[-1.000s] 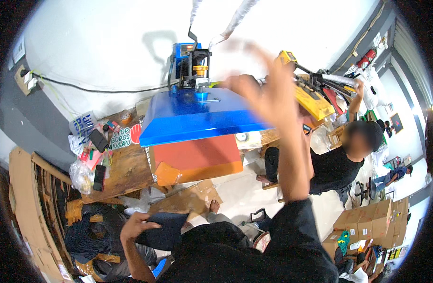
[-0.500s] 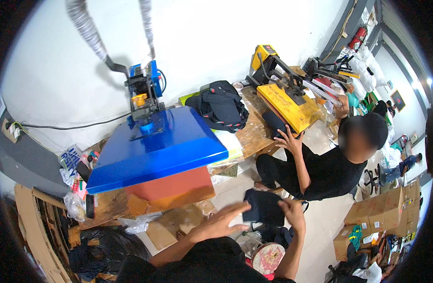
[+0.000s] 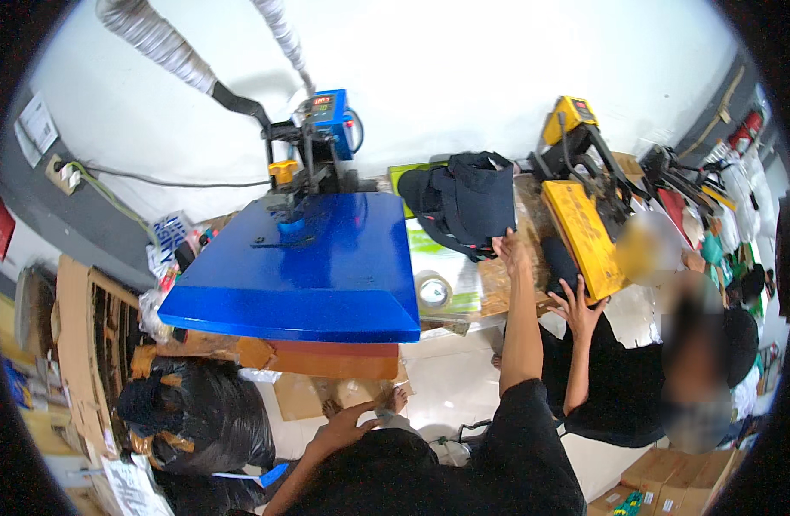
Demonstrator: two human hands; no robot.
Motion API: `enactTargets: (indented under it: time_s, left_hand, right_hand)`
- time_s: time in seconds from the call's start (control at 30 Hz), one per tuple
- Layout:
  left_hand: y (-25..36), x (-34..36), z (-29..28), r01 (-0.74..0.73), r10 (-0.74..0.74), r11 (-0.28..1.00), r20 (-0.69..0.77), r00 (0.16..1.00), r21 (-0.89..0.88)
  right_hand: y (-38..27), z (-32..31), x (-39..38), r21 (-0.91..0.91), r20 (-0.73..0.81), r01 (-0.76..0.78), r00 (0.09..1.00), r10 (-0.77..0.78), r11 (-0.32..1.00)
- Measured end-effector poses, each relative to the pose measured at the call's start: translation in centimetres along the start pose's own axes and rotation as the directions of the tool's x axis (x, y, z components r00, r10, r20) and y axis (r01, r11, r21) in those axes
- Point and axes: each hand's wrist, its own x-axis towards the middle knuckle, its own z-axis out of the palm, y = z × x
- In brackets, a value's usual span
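Note:
My right arm is stretched out over the table. My right hand (image 3: pixel 512 249) pinches the lower corner of a dark navy fabric piece (image 3: pixel 485 206). That piece lies against a pile of dark caps (image 3: pixel 425 202) with a curved brim showing at its left. Low in the view, my left hand (image 3: pixel 343 430) is over my lap, its fingers stretched and nothing seen in it. Left of the caps stands a blue heat press (image 3: pixel 300 258), its wide plate above a reddish-brown base (image 3: pixel 326 357).
A roll of tape (image 3: pixel 433 291) lies near the table edge. At the right, a co-worker's hand (image 3: pixel 578 305) is at a yellow heat press (image 3: pixel 584 241) with a dark cap piece. A black plastic bag (image 3: pixel 214 421) sits lower left; cardboard boxes (image 3: pixel 670 482) stand lower right.
My right hand has moved from above my lap up to the cap pile, with the dark fabric piece. My left hand has dropped lower and leftward. The view has shifted.

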Motion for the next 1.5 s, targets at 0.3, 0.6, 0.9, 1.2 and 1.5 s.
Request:
enactTargets:
  time_s: [0.3, 0.6, 0.9, 1.2, 1.5]
  left_hand:
    - [-4.5, -3.6, 1.6, 0.126, -0.147, 0.977, -0.115, 0.982, -0.175]
    - [-23.6, -9.3, 2.5, 0.028, -0.189, 0.966, -0.627, 0.755, -0.257]
    - [-45.9, -28.8, -13.0, -0.284, -0.577, 0.812, -0.632, -0.518, -0.509]
    - [-62.7, -44.5, -24.1, 0.106, -0.429, 0.714, -0.553, -0.714, -0.692]
    - [-62.8, -48.2, -27.0, 0.1, -0.411, 0.69, -0.502, -0.761, -0.717]
  right_hand:
    - [10.0, -2.4, -0.4, -0.171, -0.095, 0.08, 0.991, -0.097, 0.982]
    - [28.3, -13.6, -19.0, -0.703, -0.114, 0.197, 0.917, -0.382, 0.683]
    - [41.4, -0.2, -44.3, -0.849, 0.469, 0.48, 0.498, 0.73, 0.218]
    - [39.6, 12.5, -52.6, -0.831, 0.516, 0.514, 0.569, 0.64, 0.212]
    - [41.3, 11.8, -54.9, -0.796, 0.551, 0.549, 0.485, 0.679, 0.254]
